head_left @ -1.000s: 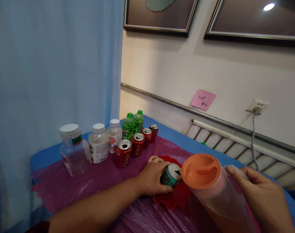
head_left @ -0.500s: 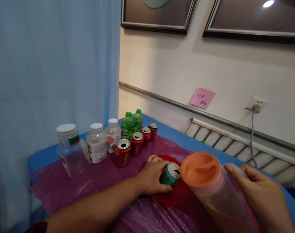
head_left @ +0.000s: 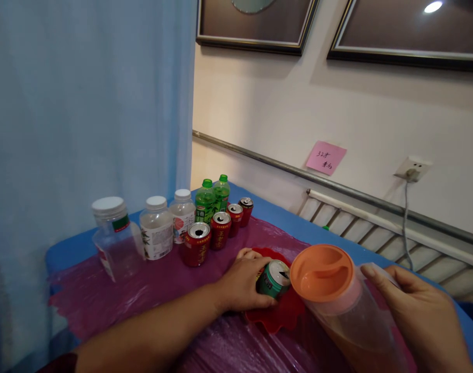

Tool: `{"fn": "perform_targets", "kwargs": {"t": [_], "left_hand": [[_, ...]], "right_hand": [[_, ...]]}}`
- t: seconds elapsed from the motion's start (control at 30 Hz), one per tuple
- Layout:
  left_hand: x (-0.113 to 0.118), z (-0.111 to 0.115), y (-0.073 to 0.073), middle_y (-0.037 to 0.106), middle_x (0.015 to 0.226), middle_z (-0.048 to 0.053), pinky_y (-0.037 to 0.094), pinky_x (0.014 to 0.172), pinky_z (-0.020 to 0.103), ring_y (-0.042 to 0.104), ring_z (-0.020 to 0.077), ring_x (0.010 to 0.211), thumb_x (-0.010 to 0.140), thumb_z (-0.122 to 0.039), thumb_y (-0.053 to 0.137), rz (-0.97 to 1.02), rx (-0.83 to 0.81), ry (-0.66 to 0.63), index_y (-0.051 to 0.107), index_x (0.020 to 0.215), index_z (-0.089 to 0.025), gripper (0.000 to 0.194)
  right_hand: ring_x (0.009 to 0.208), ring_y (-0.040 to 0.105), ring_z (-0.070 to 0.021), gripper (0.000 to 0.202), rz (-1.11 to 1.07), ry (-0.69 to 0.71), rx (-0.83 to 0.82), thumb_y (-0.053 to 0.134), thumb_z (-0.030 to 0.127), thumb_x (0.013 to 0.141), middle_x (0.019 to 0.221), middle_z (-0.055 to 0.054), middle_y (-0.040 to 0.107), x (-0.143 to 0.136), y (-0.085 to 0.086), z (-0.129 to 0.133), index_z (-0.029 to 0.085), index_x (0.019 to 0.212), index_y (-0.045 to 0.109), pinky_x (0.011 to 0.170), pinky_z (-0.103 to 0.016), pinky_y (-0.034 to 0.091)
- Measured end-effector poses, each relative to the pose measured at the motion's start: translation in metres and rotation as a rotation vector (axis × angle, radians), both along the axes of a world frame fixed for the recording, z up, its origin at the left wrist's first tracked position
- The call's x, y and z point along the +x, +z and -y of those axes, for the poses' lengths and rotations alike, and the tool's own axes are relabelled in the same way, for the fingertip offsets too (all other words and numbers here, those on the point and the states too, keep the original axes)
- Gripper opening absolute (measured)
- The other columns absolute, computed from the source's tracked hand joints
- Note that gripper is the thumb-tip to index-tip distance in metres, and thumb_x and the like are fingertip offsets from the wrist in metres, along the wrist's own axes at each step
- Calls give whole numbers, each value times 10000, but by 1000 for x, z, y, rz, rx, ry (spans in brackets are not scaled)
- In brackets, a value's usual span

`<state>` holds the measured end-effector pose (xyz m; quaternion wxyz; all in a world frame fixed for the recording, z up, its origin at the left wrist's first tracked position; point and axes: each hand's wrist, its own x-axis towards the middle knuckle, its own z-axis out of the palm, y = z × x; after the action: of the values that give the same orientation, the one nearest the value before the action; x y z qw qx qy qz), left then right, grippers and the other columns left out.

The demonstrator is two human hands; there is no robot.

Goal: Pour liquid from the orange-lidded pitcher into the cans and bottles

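Note:
My left hand (head_left: pixel 248 282) is wrapped round a green drink can (head_left: pixel 273 284), opened at the top and tilted slightly to the right. Under the can lies a red scalloped dish (head_left: pixel 273 317). In my right hand (head_left: pixel 423 305) is the handle of a clear plastic pitcher (head_left: pixel 360 324) with an orange lid (head_left: pixel 322 273). The pitcher leans to the left, its lid edge right at the can's opening. Brownish liquid shows inside it. Whether any liquid flows between them I cannot tell.
Several red cans (head_left: pixel 197 248) stand in a row behind my left hand. Beyond them are two green bottles (head_left: pixel 205 202), white-capped clear bottles (head_left: pixel 157 233) and a large jar (head_left: pixel 114 243). Purple plastic sheeting (head_left: pixel 143 295) covers the blue table (head_left: pixel 71 246). A radiator (head_left: pixel 360 233) runs along the wall.
The view has shifted very slightly. Both hands, the can and the pitcher keep nearly the same places.

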<state>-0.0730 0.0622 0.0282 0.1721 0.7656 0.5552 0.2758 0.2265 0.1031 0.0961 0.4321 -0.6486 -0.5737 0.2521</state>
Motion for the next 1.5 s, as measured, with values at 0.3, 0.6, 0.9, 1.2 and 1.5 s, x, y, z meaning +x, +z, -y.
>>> {"fn": "perform_targets", "kwargs": {"t": [0.3, 0.6, 0.9, 1.2, 1.5], "left_hand": [[0, 0, 2, 674, 1137, 48, 333, 1082, 461, 572, 302, 1109, 580, -499, 879, 3, -7, 0, 642, 1225, -287, 719], [1, 2, 7, 692, 1150, 27, 337, 1080, 445, 589, 290, 1097, 596, -483, 882, 20, -1, -38, 623, 1266, -318, 738], [0, 1, 4, 692, 1164, 28, 323, 1090, 453, 589, 292, 1109, 604, -476, 872, 12, -8, -39, 614, 1286, -321, 745], [0, 2, 5, 699, 1158, 19, 329, 1082, 448, 593, 293, 1099, 604, -478, 871, 26, -10, -43, 617, 1285, -338, 741], [0, 1, 3, 699, 1153, 31, 330, 1083, 456, 596, 299, 1093, 597, -490, 870, 27, -10, -41, 627, 1272, -320, 737]], "right_hand": [[557, 437, -143, 529, 0, 6, 8, 732, 707, 662, 563, 28, 500, 0, 1, 2, 192, 625, 617, 439, -232, 347], [526, 480, -154, 502, -4, 6, 20, 730, 690, 679, 562, 22, 546, -4, 3, 5, 196, 658, 645, 423, -239, 361], [544, 515, -171, 546, 0, -5, -13, 720, 728, 671, 572, 6, 577, -1, 2, 8, 185, 691, 674, 421, -235, 384], [543, 502, -158, 536, 51, -20, 14, 707, 719, 691, 572, 15, 565, -2, 4, 9, 185, 673, 667, 431, -236, 367], [569, 494, -158, 528, 24, -25, 27, 711, 717, 691, 582, 18, 569, -4, 4, 11, 192, 679, 665, 450, -238, 359]]}}
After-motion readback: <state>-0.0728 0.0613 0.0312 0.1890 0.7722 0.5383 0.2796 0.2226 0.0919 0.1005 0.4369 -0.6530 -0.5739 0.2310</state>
